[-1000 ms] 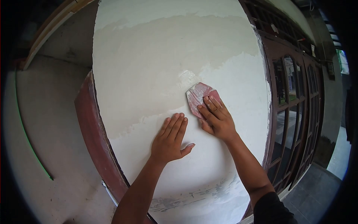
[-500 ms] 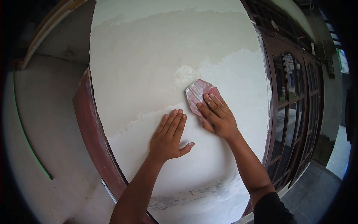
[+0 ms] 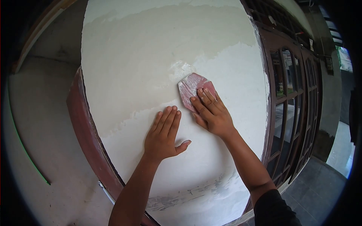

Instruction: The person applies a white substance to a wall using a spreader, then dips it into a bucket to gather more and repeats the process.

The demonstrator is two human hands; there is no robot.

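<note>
My right hand (image 3: 214, 113) holds a flat pink putty spreader (image 3: 193, 88) against the pale wall (image 3: 151, 56). Its fingers lie over the spreader's face, and the thumb sits at the lower edge. White putty is smeared over the spreader's left part. Just above its top edge shows a glossy wet patch (image 3: 181, 68). Lower and to the left, my left hand (image 3: 163, 135) rests on the white part of the wall, fingers stretched upward and thumb out to the side, holding nothing.
Dark wooden doors with glass panes (image 3: 290, 105) stand to the right, above a grey tiled floor (image 3: 307, 188). A reddish-brown board (image 3: 88, 132) runs down the wall's left edge. Farther left, a thin green line (image 3: 23, 145) crosses a grey surface.
The whole view has shifted slightly, so wall and hands sit a little left and higher. Both hands and the spreader keep nearly the same place on the wall.
</note>
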